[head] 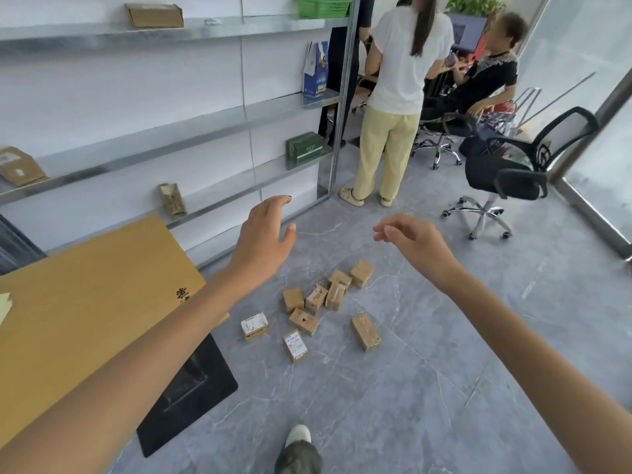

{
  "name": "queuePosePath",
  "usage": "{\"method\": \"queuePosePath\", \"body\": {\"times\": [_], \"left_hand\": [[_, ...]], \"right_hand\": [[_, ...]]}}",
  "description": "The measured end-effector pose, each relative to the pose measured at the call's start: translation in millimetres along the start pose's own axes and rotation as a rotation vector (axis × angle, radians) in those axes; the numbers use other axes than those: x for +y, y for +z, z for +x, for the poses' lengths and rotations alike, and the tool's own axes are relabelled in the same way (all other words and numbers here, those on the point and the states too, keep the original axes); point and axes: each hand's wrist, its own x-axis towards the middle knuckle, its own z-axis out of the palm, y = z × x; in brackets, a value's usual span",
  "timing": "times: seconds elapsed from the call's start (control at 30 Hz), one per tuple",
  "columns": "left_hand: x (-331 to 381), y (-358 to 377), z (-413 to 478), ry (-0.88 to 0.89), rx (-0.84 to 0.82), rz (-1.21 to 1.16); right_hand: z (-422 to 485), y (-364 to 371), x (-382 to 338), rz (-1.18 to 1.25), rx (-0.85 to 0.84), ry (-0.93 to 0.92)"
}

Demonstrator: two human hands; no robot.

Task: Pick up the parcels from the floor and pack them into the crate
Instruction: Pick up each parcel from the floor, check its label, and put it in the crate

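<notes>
Hands both hang empty in the air: the left hand (263,241) with fingers loosely spread, the right hand (419,246) with fingers slack and slightly curled. Small brown cardboard parcels (337,295) lie scattered on the grey stone floor (427,388) below and between them. A black plastic crate (191,381) sits beneath the left forearm, partly under a tan cardboard sheet (95,302).

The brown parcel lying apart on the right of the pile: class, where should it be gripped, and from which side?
Probably from above, fingers of the right hand across the two long sides of the brown parcel. It lies flat on the floor, with bare floor along both those sides, so nothing blocks them.
</notes>
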Motion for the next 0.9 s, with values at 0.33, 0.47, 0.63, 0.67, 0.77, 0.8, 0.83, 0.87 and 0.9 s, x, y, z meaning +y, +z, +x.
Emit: {"method": "queuePosePath", "body": {"times": [0.33, 0.47, 0.63, 0.67, 0.77, 0.8, 0.83, 0.87, 0.9], "left_hand": [[-39, 67, 129, -0.009, -0.12, -0.07], [-35, 110, 161, -0.015, -0.194, -0.113], [-33, 178, 198, -0.029, -0.309, -0.151], [-32, 194, 207, -0.027, -0.344, -0.156], [-28, 247, 235, -0.051, -0.395, -0.181], [-27, 267, 243, -0.072, -0.393, -0.186], [-27, 288, 250, -0.102, -0.393, -0.189], [-28, 309, 256, -0.145, -0.399, -0.197], [-29, 331, 260, -0.205, -0.412, -0.215]], "right_hand": [[134, 6, 42, -0.023, -0.021, 0.13], [167, -2, 77, -0.008, -0.028, 0.194], [212, -18, 143, 0.009, -0.068, 0.297], [222, -22, 158, 0.011, -0.082, 0.308], [257, -29, 206, -0.003, -0.134, 0.351], [269, -31, 224, -0.009, -0.157, 0.37], [282, -32, 243, -0.018, -0.178, 0.387], [294, -33, 262, -0.031, -0.199, 0.407], [305, -32, 283, -0.046, -0.22, 0.435]]}}
